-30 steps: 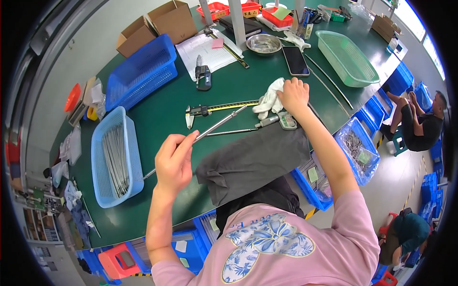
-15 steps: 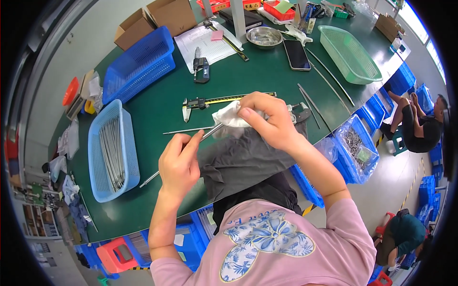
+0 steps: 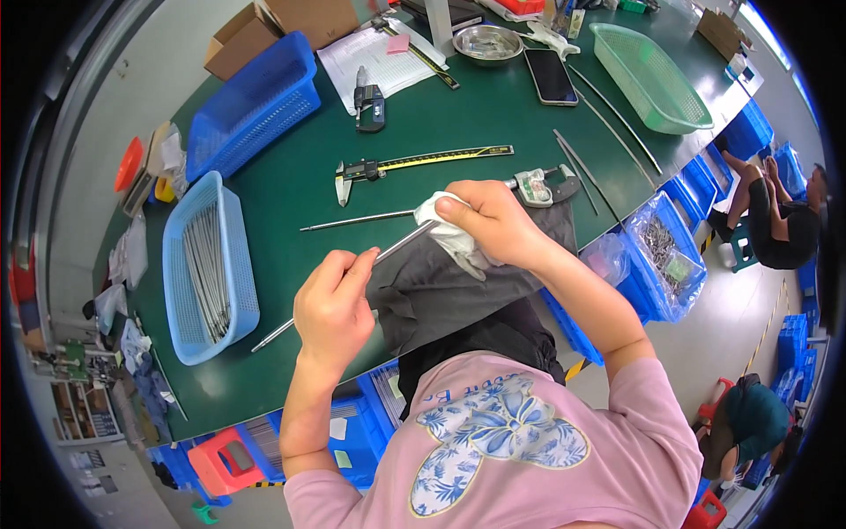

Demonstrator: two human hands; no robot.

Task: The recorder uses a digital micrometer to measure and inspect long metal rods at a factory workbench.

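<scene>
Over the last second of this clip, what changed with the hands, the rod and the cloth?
The right hand took the white cloth off the table, brought it in toward the body and closed it around the upper end of the metal rod. The left hand kept its grip on the rod. The calipers, the blue basket of rods and the loose rod on the table lie as before.

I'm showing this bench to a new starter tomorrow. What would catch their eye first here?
Most striking are the two hands at centre: the left hand pinches a long thin metal rod while the right hand wraps a white cloth around it. On the left of the green table sits a light blue plastic basket of similar rods.
</scene>
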